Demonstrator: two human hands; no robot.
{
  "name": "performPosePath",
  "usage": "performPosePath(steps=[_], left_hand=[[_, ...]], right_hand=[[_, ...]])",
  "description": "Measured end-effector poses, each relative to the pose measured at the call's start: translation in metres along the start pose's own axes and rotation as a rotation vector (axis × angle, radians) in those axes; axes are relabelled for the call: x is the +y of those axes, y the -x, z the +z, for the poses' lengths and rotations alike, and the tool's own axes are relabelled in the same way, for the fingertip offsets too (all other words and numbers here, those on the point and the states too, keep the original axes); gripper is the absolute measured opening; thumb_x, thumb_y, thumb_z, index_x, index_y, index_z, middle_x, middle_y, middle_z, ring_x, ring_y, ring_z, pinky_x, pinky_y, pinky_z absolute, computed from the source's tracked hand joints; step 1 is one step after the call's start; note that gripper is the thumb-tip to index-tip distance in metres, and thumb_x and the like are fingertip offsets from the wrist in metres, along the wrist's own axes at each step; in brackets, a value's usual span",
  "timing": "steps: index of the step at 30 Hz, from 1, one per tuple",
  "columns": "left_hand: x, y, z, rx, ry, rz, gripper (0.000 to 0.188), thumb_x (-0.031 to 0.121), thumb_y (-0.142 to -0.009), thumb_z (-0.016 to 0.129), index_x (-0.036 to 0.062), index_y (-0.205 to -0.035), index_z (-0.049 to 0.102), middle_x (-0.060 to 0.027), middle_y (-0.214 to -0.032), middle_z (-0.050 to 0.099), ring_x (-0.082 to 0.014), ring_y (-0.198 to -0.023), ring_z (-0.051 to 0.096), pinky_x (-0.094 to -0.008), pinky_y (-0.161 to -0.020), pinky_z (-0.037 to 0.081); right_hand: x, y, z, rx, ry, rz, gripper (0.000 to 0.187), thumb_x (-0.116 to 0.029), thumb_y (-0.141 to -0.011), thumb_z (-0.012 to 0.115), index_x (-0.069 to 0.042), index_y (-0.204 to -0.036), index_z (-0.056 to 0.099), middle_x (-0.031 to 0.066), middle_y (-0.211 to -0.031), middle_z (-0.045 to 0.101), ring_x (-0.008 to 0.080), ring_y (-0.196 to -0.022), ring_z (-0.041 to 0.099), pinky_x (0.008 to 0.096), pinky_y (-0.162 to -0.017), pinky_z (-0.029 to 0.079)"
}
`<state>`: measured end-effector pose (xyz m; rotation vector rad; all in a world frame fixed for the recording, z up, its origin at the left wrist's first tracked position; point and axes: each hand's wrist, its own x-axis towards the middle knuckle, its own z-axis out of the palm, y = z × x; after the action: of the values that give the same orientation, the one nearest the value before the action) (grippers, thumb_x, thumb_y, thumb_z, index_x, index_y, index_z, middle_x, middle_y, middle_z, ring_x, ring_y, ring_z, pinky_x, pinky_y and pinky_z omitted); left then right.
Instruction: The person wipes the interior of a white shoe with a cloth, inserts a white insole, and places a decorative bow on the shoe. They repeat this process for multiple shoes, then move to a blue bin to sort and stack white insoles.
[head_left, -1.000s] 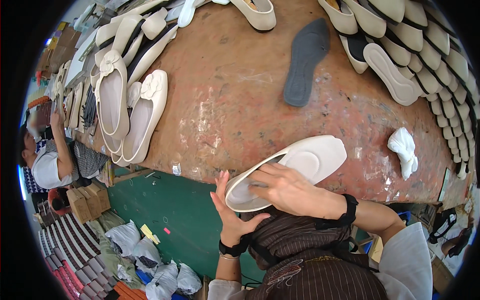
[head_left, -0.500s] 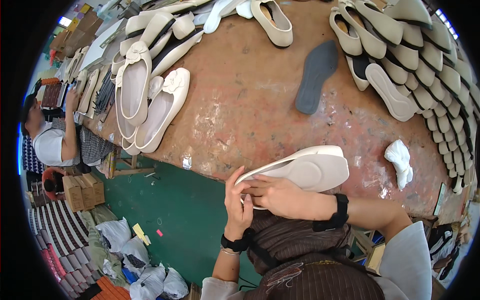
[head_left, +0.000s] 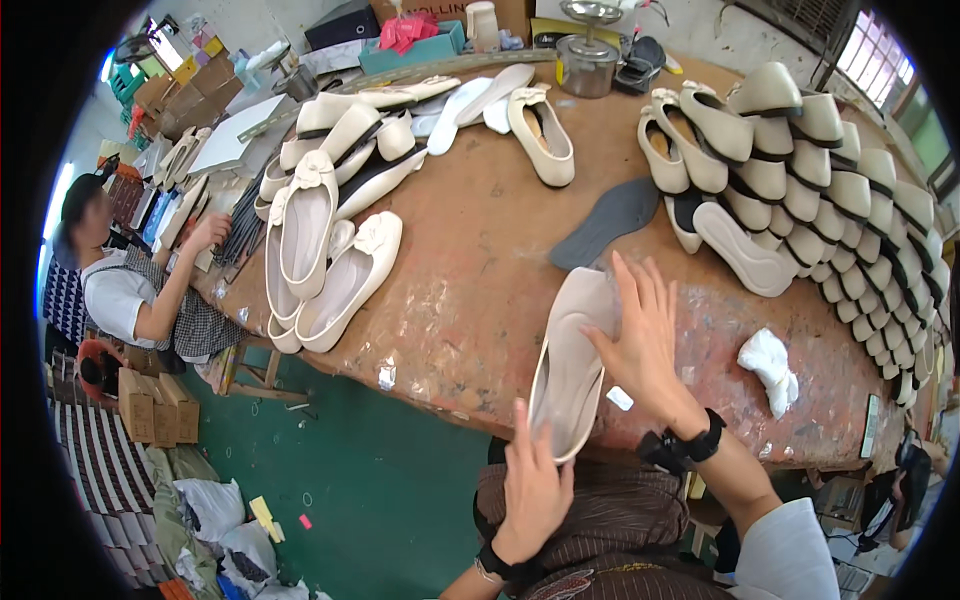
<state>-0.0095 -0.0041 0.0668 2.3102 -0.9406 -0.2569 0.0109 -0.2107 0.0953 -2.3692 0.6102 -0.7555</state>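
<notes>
Far left of the left hand, co-worker [head_left: 125, 290] at the bench [head_left: 460, 290]. Nearer, still left of that hand, flowered shoes [head_left: 305, 235] piled overlapping, openings up, probably to save room. Left hand [head_left: 535, 490]: fingers loosely parted at the heel of the shoe [head_left: 572, 345], apparently steadying it; blurred, can't tell if it pinches the rim. Shoe is between both hands, opening up, heel toward the person, likely turned so the inside is easy to see and reach; can't tell if bench or hand bears it. Just beyond its toe, dark sole [head_left: 610, 222] flat. Right hand [head_left: 645, 335]: fingers spread, thumb at shoe's right side, maybe guiding it; no firm grip visible. Beyond and right of right hand, insole [head_left: 745, 250]; right of it, white wad [head_left: 768, 370], perhaps kept within reach. Farther right, stack [head_left: 800, 200] of shoes, overlapped in rows, presumably for compactness.
</notes>
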Motion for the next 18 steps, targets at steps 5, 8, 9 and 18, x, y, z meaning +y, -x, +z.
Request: performPosePath(steps=[5, 8, 9, 18], left_hand=[[0.023, -0.005, 0.010, -0.157, -0.166, 0.178, 0.040, 0.024, -0.078, 0.071, 0.0023, -0.111, 0.064, -0.0149, -0.125, 0.058, -0.0301, -0.075, 0.060, -0.0354, -0.058, 0.055], [0.018, -0.001, 0.029, -0.332, -0.295, 0.167, 0.030, 0.026, -0.075, 0.074, 0.0036, -0.094, 0.069, -0.0099, -0.101, 0.065, -0.0302, -0.072, 0.060, -0.0381, -0.053, 0.054], [0.017, -0.002, 0.032, -0.346, -0.328, 0.171, 0.027, 0.027, -0.072, 0.076, 0.0044, -0.085, 0.069, -0.0073, -0.088, 0.064, -0.0297, -0.071, 0.061, -0.0388, -0.049, 0.053], [0.027, -0.016, 0.013, -0.274, -0.238, 0.197, 0.047, 0.027, -0.072, 0.077, 0.0055, -0.112, 0.066, -0.0124, -0.126, 0.060, -0.0317, -0.079, 0.066, -0.0358, -0.059, 0.057]], right_hand=[[-0.015, 0.011, -0.031, -0.576, -0.188, -0.061, 0.037, -0.002, -0.068, 0.068, -0.003, -0.105, 0.060, 0.0195, -0.110, 0.058, 0.0407, -0.099, 0.058, 0.0509, -0.106, 0.037], [-0.018, 0.076, -0.041, -0.573, 0.096, -0.282, 0.041, 0.001, -0.065, 0.064, 0.000, -0.105, 0.056, 0.0222, -0.118, 0.058, 0.0395, -0.111, 0.057, 0.0548, -0.108, 0.034], [-0.007, 0.096, -0.032, -0.588, 0.147, -0.193, 0.035, 0.000, -0.070, 0.061, 0.001, -0.105, 0.057, 0.0235, -0.123, 0.057, 0.0365, -0.120, 0.055, 0.0546, -0.111, 0.029], [0.017, 0.029, 0.027, -0.574, 0.367, -0.251, 0.050, -0.009, -0.081, 0.054, 0.005, -0.129, 0.051, 0.0229, -0.123, 0.058, 0.0329, -0.120, 0.055, 0.0516, -0.114, 0.025]])
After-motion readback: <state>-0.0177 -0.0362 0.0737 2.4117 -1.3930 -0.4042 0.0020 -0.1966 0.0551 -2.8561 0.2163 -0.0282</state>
